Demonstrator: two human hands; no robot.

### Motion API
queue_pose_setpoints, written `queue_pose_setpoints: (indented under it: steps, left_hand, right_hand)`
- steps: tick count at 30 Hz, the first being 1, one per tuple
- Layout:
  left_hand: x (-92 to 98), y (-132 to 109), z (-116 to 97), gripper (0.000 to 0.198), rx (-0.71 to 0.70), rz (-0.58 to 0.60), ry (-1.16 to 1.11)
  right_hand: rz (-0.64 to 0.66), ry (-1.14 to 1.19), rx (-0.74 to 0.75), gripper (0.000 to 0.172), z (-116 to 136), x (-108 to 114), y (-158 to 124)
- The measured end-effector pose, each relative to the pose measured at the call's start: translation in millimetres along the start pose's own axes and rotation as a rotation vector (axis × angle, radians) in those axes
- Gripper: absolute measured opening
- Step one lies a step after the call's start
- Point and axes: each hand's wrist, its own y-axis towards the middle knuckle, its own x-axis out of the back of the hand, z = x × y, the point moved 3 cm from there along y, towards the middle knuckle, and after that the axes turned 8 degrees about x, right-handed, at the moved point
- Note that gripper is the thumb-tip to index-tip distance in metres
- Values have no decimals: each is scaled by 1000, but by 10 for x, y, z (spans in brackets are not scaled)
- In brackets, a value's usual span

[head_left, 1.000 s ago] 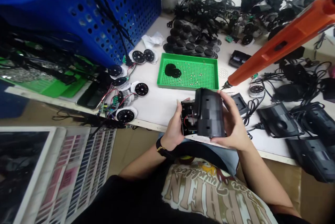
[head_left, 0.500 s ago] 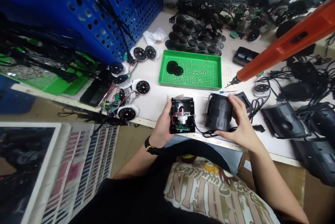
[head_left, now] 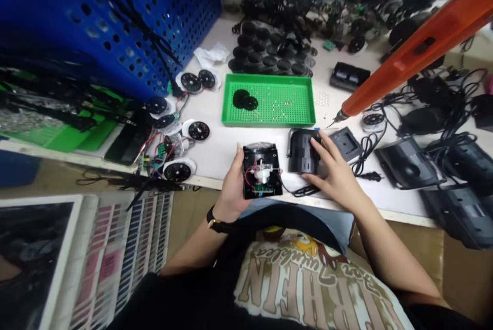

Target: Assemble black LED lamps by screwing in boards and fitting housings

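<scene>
My left hand (head_left: 233, 182) is closed around an opened black projector-light housing half (head_left: 263, 170) at the table's front edge. Inside it show red wires, a white motor-like part and a green circuit board; a clear lens sits at its top end. The matching black housing cover (head_left: 303, 151) rests on the table to the right, a metal bracket along its left side. My right hand (head_left: 334, 171) lies with fingers spread against the cover's right side. A black cable (head_left: 306, 191) runs from the held half to the right.
An orange electric screwdriver (head_left: 404, 57) hangs at the right, its bit near the table. A green tray (head_left: 269, 123) holds screws and black discs. Disc assemblies lie left, near a blue crate (head_left: 185, 11); a square black frame (head_left: 345, 144) and finished-looking housings (head_left: 408, 163) lie right.
The cover has gone down onto the table, slightly farther back, and my right hand's fingers have spread on it. My left hand still holds the opened half. The view has shifted slightly.
</scene>
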Motion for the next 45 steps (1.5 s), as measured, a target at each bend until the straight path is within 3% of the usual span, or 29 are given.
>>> queue_pose_setpoints:
  steps: [6, 13, 23, 34, 39, 45]
  left_hand:
    - [-101, 3, 14, 66, -24, 2, -104]
    - [-231, -3, 54, 60, -99, 11, -122]
    - [-289, -46, 45, 64, -151, -5, -50]
    - [-472, -65, 45, 55, -249, 80, -29]
    - [-473, -89, 57, 55, -263, 43, -27]
    - [-447, -118, 88, 47, -376, 41, -54]
  right_hand:
    - [-143, -28, 69, 63, 236, 66, -177]
    - [-166, -30, 269, 46, 455, -42, -333]
    - [-330, 25, 245, 30, 564, 26, -211]
    - [-358, 133, 194, 32, 719, 35, -110]
    - [-374, 197, 109, 32, 712, 2, -130]
    - [-405, 179, 99, 33, 727, 16, -157]
